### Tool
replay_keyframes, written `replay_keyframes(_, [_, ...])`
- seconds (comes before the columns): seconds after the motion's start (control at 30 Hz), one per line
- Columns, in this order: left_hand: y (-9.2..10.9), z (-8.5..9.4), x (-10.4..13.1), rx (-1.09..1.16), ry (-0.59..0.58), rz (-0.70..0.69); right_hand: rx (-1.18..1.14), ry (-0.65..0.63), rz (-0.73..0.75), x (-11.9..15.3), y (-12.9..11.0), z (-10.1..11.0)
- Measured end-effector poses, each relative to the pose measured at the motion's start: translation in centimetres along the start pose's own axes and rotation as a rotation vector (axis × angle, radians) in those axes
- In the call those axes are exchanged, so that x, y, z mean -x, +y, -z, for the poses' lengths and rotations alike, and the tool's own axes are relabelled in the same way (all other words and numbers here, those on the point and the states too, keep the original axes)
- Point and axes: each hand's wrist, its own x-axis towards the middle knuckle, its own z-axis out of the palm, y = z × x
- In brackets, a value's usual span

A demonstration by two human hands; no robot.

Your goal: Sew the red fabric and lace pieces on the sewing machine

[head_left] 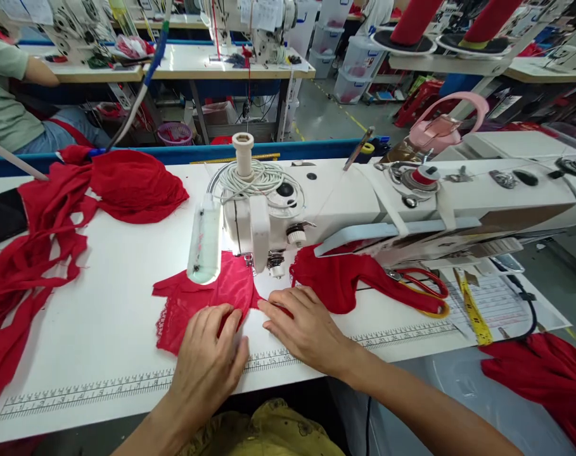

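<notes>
Under the head of the white sewing machine (330,190) lies a red lace-edged garment piece (183,307), partly beneath the needle area. My left hand (209,354) rests on its front part, fingers spread and lying fairly flat. Just to the right, my right hand (300,326) lies with its fingers over the narrow strip of red fabric, the fingertips pressing down; whether they pinch it is hard to see. Another part of red fabric (335,278) spreads right of the needle, towards red-handled scissors (423,282).
Red fabric with long straps (54,221) heaps at the left, beside a black phone (5,215). A yellow tape measure (475,310) lies on papers at the right. A printed ruler (102,389) runs along the table's front edge. A person (12,95) sits at the upper left.
</notes>
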Motion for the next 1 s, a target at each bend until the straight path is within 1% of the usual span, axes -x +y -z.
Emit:
replay_keyframes(0.03, [-0.1,-0.3,0.1,-0.009,0.036,0.006,0.004,-0.021,0.025,0.0,0.1,-0.3])
replay_keyframes(0.1, [-1.0,-0.8,-0.6,0.007,0.097,0.006,-0.001,-0.061,0.080,-0.3,0.5,-0.9])
replay_keyframes(0.2, [-2.8,-0.8,-2.8,0.140,0.165,0.074,0.002,-0.082,0.148,-1.1,1.1,-1.4])
replay_keyframes(0.23, [-3.2,-0.6,-3.6,0.193,0.156,0.111,0.008,-0.077,0.161,-1.3,1.2,-1.5])
replay_keyframes(0.3, [-3.8,-0.3,-4.7,0.267,0.068,0.133,0.017,-0.059,0.179,-1.6,1.5,-1.6])
replay_keyframes(0.37, [-3.9,-0.1,-5.0,0.210,-0.013,0.062,0.008,-0.029,0.190,-1.7,1.6,-1.6])
replay_keyframes(0.4, [-3.9,-0.1,-5.0,0.135,-0.012,-0.002,-0.002,-0.012,0.191,-1.7,1.6,-1.6])
replay_keyframes(0.47, [-3.7,-0.2,-4.8,-0.016,0.045,-0.135,-0.030,0.009,0.186,-1.5,1.6,-1.6])
replay_keyframes(0.53, [-3.5,-0.4,-4.7,-0.074,0.074,-0.227,-0.051,0.007,0.176,-1.4,1.5,-1.6])
replay_keyframes(0.57, [-3.4,-0.4,-4.7,-0.065,0.062,-0.256,-0.054,-0.001,0.176,-1.3,1.5,-1.6])
replay_keyframes(0.63, [-3.4,-0.4,-4.8,-0.055,0.029,-0.270,-0.048,-0.012,0.178,-1.3,1.4,-1.5])
replay_keyframes(0.73, [-3.3,-0.3,-5.1,-0.093,0.008,-0.281,-0.039,-0.010,0.179,-1.3,1.3,-1.4])
replay_keyframes(0.9, [-2.9,-0.5,-5.1,-0.156,0.013,-0.323,-0.042,0.002,0.158,-1.2,1.3,-1.5])
replay_keyframes(1.0, [-3.2,-1.0,-5.4,-0.201,0.017,-0.327,-0.049,0.004,0.134,-1.1,1.5,-1.8])
